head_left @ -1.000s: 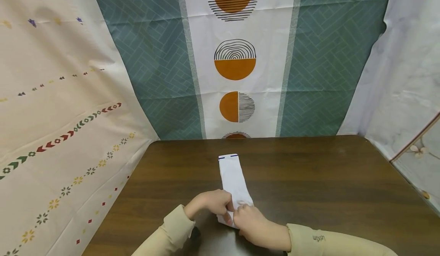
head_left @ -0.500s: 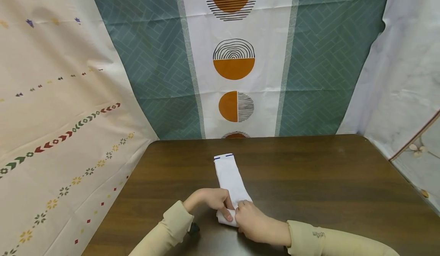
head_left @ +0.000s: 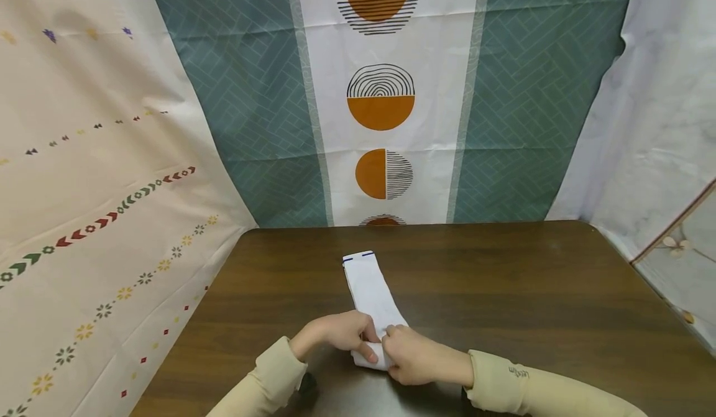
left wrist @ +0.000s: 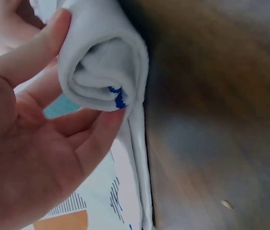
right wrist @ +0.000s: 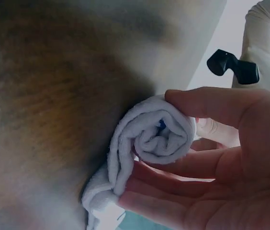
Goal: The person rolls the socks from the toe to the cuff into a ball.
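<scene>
White cloth lies partly rolled on a brown table; with our left hand and right hand we pinch its rolled near end, one from each side.

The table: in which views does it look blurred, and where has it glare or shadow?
Head view: table fairly clear, dull glare near the picture's bottom, shadow below the right hand; left wrist view: table blurred, with a greyish sheen; right wrist view: table blurred, dark shadow beside the rolled cloth.
</scene>
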Motion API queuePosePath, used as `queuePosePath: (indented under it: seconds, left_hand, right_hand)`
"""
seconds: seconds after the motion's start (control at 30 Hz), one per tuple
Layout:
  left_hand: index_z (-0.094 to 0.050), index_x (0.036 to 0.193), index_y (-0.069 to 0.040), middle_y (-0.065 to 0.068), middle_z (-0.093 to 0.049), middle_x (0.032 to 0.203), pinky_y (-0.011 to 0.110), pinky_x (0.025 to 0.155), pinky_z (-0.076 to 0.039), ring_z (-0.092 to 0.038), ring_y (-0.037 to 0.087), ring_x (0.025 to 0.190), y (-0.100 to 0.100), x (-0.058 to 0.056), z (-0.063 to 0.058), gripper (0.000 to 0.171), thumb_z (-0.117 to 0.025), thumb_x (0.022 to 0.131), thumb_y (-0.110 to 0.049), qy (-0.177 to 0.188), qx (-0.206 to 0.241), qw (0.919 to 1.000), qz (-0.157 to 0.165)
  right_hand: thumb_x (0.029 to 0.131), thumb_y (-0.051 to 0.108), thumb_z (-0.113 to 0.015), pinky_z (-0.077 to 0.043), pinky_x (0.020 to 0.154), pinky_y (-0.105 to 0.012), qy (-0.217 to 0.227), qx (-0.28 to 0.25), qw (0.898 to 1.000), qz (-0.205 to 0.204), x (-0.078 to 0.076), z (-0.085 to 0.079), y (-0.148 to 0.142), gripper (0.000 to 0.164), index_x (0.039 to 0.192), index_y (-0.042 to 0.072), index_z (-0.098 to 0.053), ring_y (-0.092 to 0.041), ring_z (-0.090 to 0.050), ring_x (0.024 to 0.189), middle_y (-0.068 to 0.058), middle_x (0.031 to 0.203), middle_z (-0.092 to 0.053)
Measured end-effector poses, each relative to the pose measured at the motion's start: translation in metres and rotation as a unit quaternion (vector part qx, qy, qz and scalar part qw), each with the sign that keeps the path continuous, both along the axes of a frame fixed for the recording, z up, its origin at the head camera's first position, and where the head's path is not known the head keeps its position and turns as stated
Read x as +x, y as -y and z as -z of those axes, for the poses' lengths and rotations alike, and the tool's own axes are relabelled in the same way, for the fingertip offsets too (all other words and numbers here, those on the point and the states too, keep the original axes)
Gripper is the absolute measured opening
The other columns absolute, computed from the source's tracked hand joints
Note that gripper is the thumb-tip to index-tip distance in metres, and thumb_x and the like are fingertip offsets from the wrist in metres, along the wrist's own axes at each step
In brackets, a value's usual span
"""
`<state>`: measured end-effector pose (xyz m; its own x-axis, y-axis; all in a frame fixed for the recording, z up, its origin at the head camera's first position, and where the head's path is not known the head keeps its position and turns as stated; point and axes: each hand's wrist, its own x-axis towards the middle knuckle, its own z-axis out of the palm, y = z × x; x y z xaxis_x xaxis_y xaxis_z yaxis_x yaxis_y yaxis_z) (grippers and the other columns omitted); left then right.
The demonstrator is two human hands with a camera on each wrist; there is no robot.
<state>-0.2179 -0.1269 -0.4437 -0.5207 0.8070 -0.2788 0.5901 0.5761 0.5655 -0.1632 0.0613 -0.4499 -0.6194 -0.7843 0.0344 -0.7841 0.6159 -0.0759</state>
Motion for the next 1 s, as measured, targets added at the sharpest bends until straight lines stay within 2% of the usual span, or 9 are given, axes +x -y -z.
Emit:
queuePosePath:
  seconds: [0.07, 0.13, 0.27, 0.4, 0.57, 0.73, 0.83, 0.9, 1.0]
  left_hand:
    - [-0.078, 0.096, -0.01, -0.009, -0.061, 0.093, 0.013, 0.073, -0.042, -0.049, -0.001, 0.081, 0.002, 0.003, 0.0, 0.023, -0.078, 0.079, -0.026, -0.058, -0.005, 0.9983, 0.007]
    - [-0.076, 0.102, -0.011, -0.002, -0.062, 0.113, 0.016, 0.09, -0.044, -0.054, 0.004, 0.103, 0.004, 0.004, 0.001, 0.029, -0.077, 0.079, -0.029, -0.092, -0.007, 0.9957, 0.005]
    - [-0.074, 0.109, -0.013, 0.002, -0.062, 0.132, 0.019, 0.095, -0.046, -0.056, 0.008, 0.119, 0.006, 0.003, 0.003, 0.03, -0.074, 0.083, -0.029, -0.068, -0.001, 0.9977, -0.004]
    - [-0.072, 0.115, -0.016, 0.001, -0.06, 0.133, 0.016, 0.09, -0.046, -0.056, 0.001, 0.117, 0.007, 0.001, 0.003, 0.03, -0.069, 0.087, -0.027, -0.036, 0.004, 0.9993, 0.002]
    - [-0.069, 0.121, -0.016, 0.001, -0.059, 0.134, 0.017, 0.095, -0.045, -0.054, 0.0, 0.118, 0.007, -0.003, 0.002, 0.032, -0.064, 0.091, -0.025, -0.014, 0.012, 0.9998, 0.006]
    - [-0.067, 0.123, -0.016, 0.0, -0.06, 0.132, 0.015, 0.09, -0.046, -0.054, -0.003, 0.114, 0.008, -0.004, 0.009, 0.035, -0.065, 0.09, -0.027, 0.026, 0.027, 0.9988, -0.03]
    - [-0.069, 0.119, -0.015, 0.0, -0.066, 0.123, 0.013, 0.076, -0.044, -0.054, -0.008, 0.091, 0.01, -0.005, 0.013, 0.033, -0.067, 0.088, -0.026, 0.051, 0.044, 0.9959, -0.059]
    - [-0.071, 0.116, -0.014, 0.0, -0.07, 0.116, 0.014, 0.069, -0.04, -0.05, -0.006, 0.079, 0.01, -0.005, 0.014, 0.03, -0.068, 0.088, -0.024, 0.063, 0.059, 0.9934, -0.076]
    - [-0.072, 0.113, -0.012, 0.001, -0.072, 0.11, 0.014, 0.069, -0.042, -0.05, -0.006, 0.077, 0.01, -0.006, 0.013, 0.027, -0.069, 0.087, -0.021, 0.072, 0.073, 0.99, -0.097]
  right_hand:
    - [0.074, 0.021, -0.076, -0.041, 0.06, -0.023, -0.009, 0.0, 1.0, 0.006, -0.001, 0.001, 0.0, 0.019, 0.079, 0.008, -0.062, -0.009, -0.046, 0.067, -0.001, 0.078, -0.054]
    - [0.074, 0.022, -0.075, -0.043, 0.061, -0.024, -0.012, 0.002, 1.0, 0.014, -0.002, 0.0, 0.0, 0.017, 0.077, 0.009, -0.065, -0.011, -0.049, 0.07, -0.001, 0.082, -0.057]
    - [0.077, 0.023, -0.075, -0.045, 0.066, -0.025, 0.008, -0.004, 1.0, 0.022, -0.005, -0.002, -0.001, 0.016, 0.075, 0.008, -0.069, -0.012, -0.05, 0.074, -0.002, 0.088, -0.061]
    - [0.079, 0.025, -0.075, -0.046, 0.07, -0.026, 0.018, -0.013, 0.999, 0.023, -0.005, -0.002, -0.003, 0.018, 0.08, 0.008, -0.069, -0.013, -0.051, 0.079, -0.003, 0.093, -0.061]
    - [0.08, 0.025, -0.075, -0.048, 0.071, -0.029, 0.001, -0.003, 0.999, 0.048, -0.001, -0.004, -0.002, 0.016, 0.077, 0.012, -0.066, -0.015, -0.051, 0.081, -0.002, 0.092, -0.059]
    - [0.079, 0.025, -0.077, -0.047, 0.06, -0.028, -0.056, 0.014, 0.995, 0.08, 0.007, -0.007, 0.004, 0.017, 0.072, 0.014, -0.067, -0.015, -0.051, 0.071, -0.001, 0.079, -0.056]
    - [0.073, 0.02, -0.082, -0.046, 0.05, -0.027, -0.102, -0.01, 0.991, 0.088, 0.013, -0.007, 0.009, 0.016, 0.074, 0.012, -0.068, -0.015, -0.053, 0.062, -0.002, 0.071, -0.057]
    - [0.069, 0.016, -0.083, -0.045, 0.046, -0.027, -0.127, -0.028, 0.988, 0.084, 0.016, -0.006, 0.011, 0.019, 0.074, 0.011, -0.066, -0.015, -0.055, 0.059, -0.001, 0.067, -0.057]
    - [0.067, 0.013, -0.084, -0.045, 0.045, -0.028, -0.162, -0.022, 0.984, 0.064, 0.016, -0.006, 0.014, 0.023, 0.078, 0.013, -0.064, -0.014, -0.058, 0.058, 0.0, 0.067, -0.061]
